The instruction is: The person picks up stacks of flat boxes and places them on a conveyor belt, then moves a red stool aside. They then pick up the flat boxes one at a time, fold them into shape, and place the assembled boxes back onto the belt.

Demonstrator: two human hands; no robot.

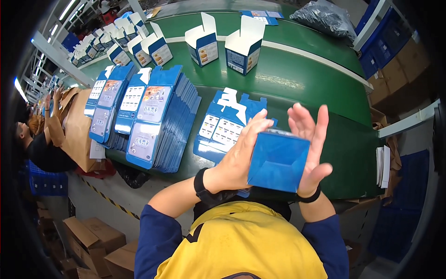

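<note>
A small blue carton [279, 161] is raised in front of my chest, its closed blue end facing up at me. My left hand [239, 156] presses along its left side with the fingers straight and together. On the other side, the palm of my right hand [312, 149] bears against the carton while its fingers and thumb stretch out past it. The carton is held between the two palms. Under and beyond my left hand lie flat blue-and-white carton blanks [216, 125] on the green table, partly hidden by that hand.
Tall stacks of flat cartons [155, 118] stand at the left. Opened cartons with raised flaps [203, 46] line the green conveyor [297, 69] beyond. A grey plastic bag [324, 19] lies at the far right. Another person [44, 144] is at the left, beside brown cardboard [76, 128].
</note>
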